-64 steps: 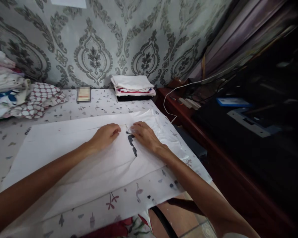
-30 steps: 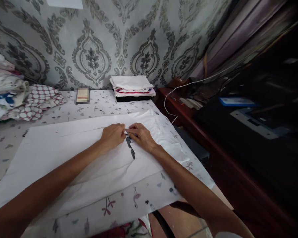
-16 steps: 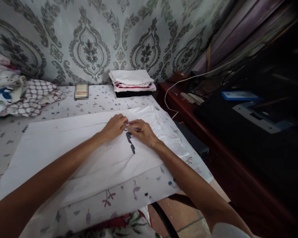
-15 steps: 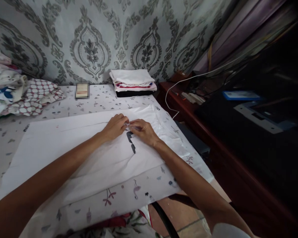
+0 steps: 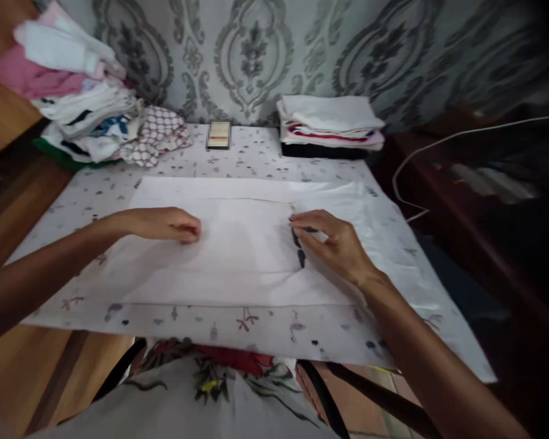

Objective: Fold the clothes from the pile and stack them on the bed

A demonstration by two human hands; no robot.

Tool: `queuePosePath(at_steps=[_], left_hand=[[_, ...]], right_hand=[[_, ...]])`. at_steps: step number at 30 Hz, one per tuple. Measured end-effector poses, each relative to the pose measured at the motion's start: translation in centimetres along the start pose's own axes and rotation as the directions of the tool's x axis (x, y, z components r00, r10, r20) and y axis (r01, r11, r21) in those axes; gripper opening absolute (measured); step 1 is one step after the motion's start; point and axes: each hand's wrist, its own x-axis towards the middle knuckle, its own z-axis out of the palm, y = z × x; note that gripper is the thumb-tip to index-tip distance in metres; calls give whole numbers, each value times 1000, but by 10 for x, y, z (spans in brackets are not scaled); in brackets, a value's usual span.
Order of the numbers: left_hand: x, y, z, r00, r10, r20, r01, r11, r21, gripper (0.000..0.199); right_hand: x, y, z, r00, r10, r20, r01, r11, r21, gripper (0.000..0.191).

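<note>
A white garment (image 5: 238, 238) lies folded and flat over the patterned tablecloth, with a small dark print (image 5: 301, 258) showing at its right part. My right hand (image 5: 336, 241) rests at that print, its thumb and fingertips pinched together on the cloth by the fold edge. Over the left part of the garment is my left hand (image 5: 171, 224), fingers curled in and nothing visible in them. Its palm side is hidden from the camera.
Folded clothes (image 5: 332, 125) are stacked at the back right. A loose heap of clothes (image 5: 86, 103) rises at the back left, near a small blurred box (image 5: 218, 134). The patterned tablecloth (image 5: 256, 164) covers the table; a white cable (image 5: 396, 177) hangs at the right.
My left hand has come away from beside my right hand and moved left across the garment. My right hand stays by the dark print. The view has turned left.
</note>
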Motion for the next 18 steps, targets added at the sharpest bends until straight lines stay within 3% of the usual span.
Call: queuePosePath(at_steps=[4, 7, 10, 13, 18], left_hand=[[-72, -30, 4, 983, -182, 20, 183, 979, -94, 27], [-100, -43, 20, 975, -221, 3, 221, 973, -72, 26], [-113, -50, 35, 967, -225, -122, 231, 972, 32, 20], [-120, -52, 42, 953, -204, -222, 226, 971, 77, 18], [-125, -60, 47, 923, -267, -277, 245, 963, -114, 23]], right_hand=[[-5, -30, 18, 971, -128, 200, 127, 992, 20, 23], [-7, -41, 38, 930, -201, 309, 197, 979, 41, 24], [-10, -42, 50, 914, -231, 332, 228, 972, 48, 24], [-17, -37, 51, 933, -210, 291, 217, 976, 8, 23], [-29, -28, 45, 944, -231, 236, 255, 964, -74, 22]])
